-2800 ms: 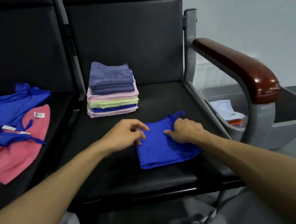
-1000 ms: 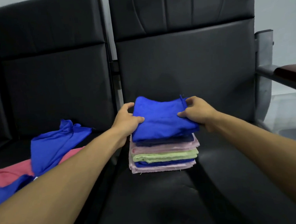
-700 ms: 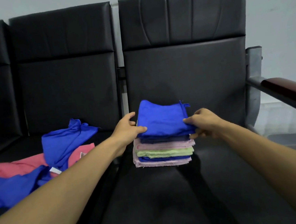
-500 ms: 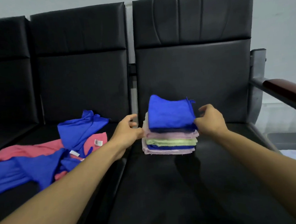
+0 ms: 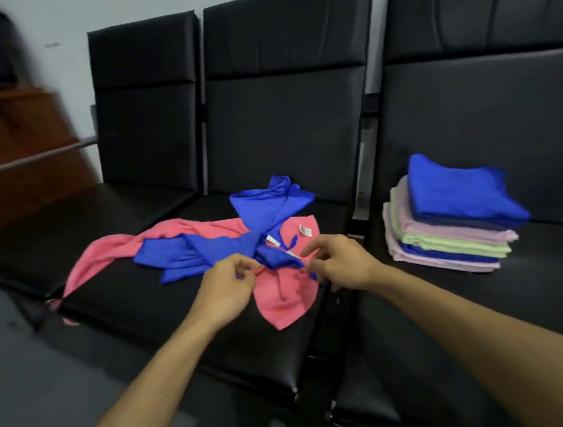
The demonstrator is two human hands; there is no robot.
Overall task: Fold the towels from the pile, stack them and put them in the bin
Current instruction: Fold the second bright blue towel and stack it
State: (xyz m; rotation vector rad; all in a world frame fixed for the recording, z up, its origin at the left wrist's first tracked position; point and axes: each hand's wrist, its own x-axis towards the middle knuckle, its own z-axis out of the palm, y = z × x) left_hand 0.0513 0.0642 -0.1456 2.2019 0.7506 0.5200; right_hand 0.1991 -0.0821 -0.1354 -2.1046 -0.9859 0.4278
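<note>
A pile of unfolded towels lies on the middle seat: a pink towel (image 5: 287,292) underneath and crumpled blue towels (image 5: 208,251) across it. My left hand (image 5: 226,284) pinches a bunched blue towel (image 5: 277,260) at its left end, where it crosses the pink one. My right hand (image 5: 340,262) hovers at the same towel's right end, fingers loosely spread and touching the cloth. The stack of folded towels (image 5: 448,242) sits on the right seat, a folded blue towel (image 5: 456,189) on top, with neither hand on it. The bin is out of view.
Three black padded seats (image 5: 489,313) stand in a row against a grey wall. A metal armrest (image 5: 20,162) and brown wooden furniture (image 5: 7,129) are at the far left. Grey floor lies below at the left.
Both hands let go of the folded blue towel, left on the stack, and moved left to the unfolded pile. The view swung left, and the bin dropped out of sight.
</note>
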